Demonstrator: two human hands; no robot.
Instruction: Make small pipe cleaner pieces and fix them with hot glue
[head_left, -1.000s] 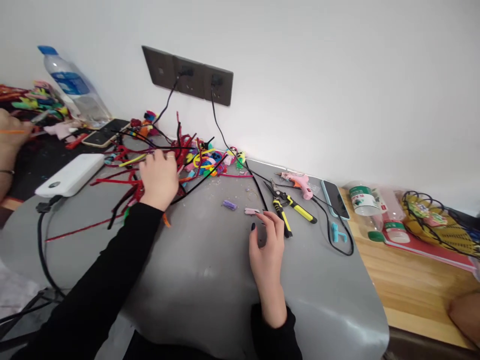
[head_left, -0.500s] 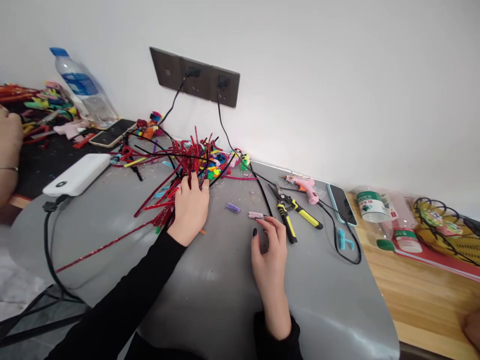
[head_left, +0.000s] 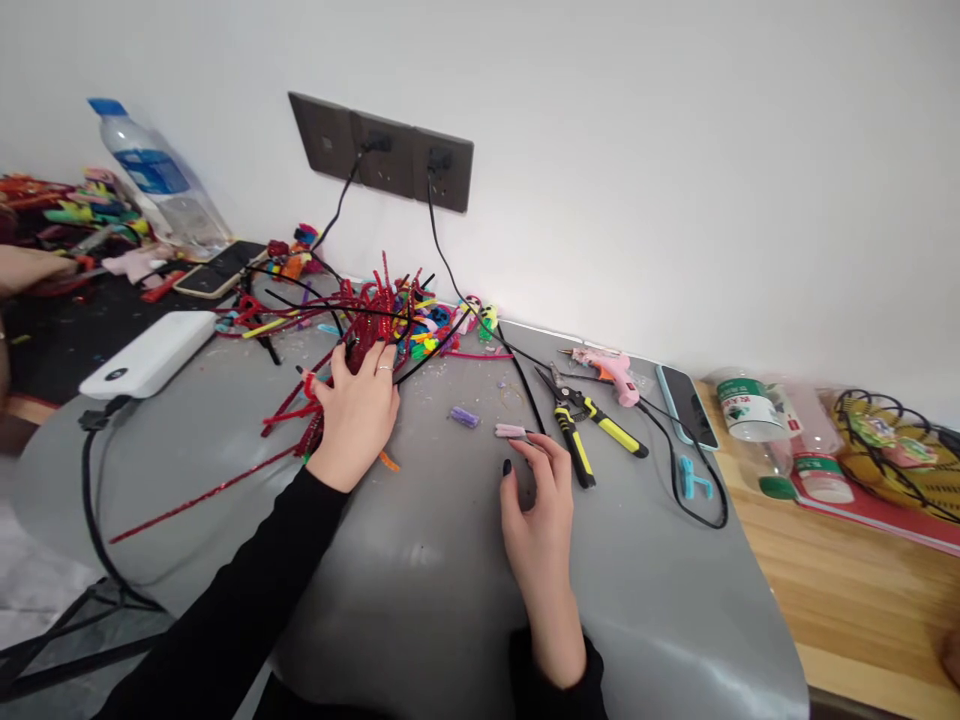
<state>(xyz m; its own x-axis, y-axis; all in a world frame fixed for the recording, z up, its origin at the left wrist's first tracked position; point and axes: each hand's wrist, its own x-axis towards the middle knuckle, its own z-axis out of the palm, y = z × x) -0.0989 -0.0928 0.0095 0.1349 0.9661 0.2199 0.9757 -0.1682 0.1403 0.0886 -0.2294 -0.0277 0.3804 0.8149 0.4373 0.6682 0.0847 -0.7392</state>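
My left hand [head_left: 356, 415] lies over a heap of red pipe cleaners [head_left: 367, 310], its fingers spread and partly sunk among them. Small multicoloured pieces [head_left: 431, 328] are bunched at the heap's right side. On the grey tabletop [head_left: 420, 560], my right hand [head_left: 538, 500] rests with thumb and fingers apart. Just beyond its fingertips is a small folded pink pipe cleaner piece [head_left: 510, 430]; whether they touch I cannot tell. A similar purple piece [head_left: 464, 416] lies to its left. Cutting pliers [head_left: 581, 410] with yellow and black handles lie to the right of that hand.
A pink glue gun [head_left: 611, 370] and a phone [head_left: 686, 405] lie at the back right. Bent blue pieces [head_left: 694, 480] sit inside a cable loop. On the left are a white power bank [head_left: 150, 352], another phone [head_left: 221, 268], a water bottle [head_left: 154, 175] and another person's arm [head_left: 30, 268].
My left hand has shifted left and slightly toward me across the red pipe cleaners, its fingers spreading wider. My right hand has stayed in place. The other person's arm at left has moved.
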